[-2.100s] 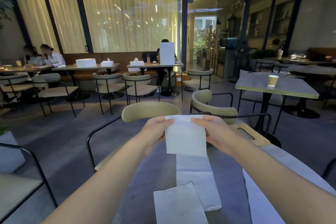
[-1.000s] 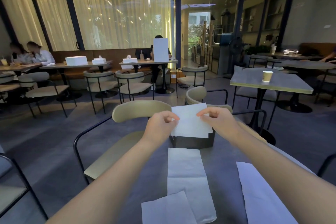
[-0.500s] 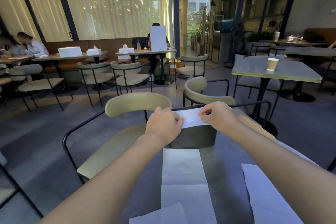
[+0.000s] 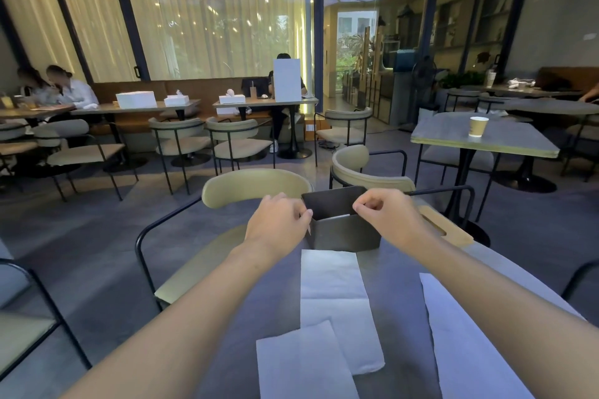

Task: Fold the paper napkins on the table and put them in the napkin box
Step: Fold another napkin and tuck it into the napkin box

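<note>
A dark napkin box [image 4: 345, 232] stands at the far side of my grey table [image 4: 397, 282]. A white edge of the folded napkin [image 4: 337, 216] shows inside it. My left hand [image 4: 278, 225] is at the box's left corner and my right hand [image 4: 385, 217] at its right rim, both with fingers curled and nothing in them. A long unfolded napkin [image 4: 334, 298] lies just in front of the box. A smaller napkin [image 4: 301, 363] overlaps its near end. Another napkin [image 4: 470, 350] lies to the right, partly under my right forearm.
A beige chair [image 4: 256, 186] stands behind the table, a second chair [image 4: 363, 172] further right. A wooden board [image 4: 445, 230] sits at the table's far right edge. Other tables, one with a paper cup [image 4: 478, 126], and seated people fill the room.
My hands lowered the folded napkin from in front of me down into the box and let go of it. Both hands now sit at the box's rim with nothing in them.
</note>
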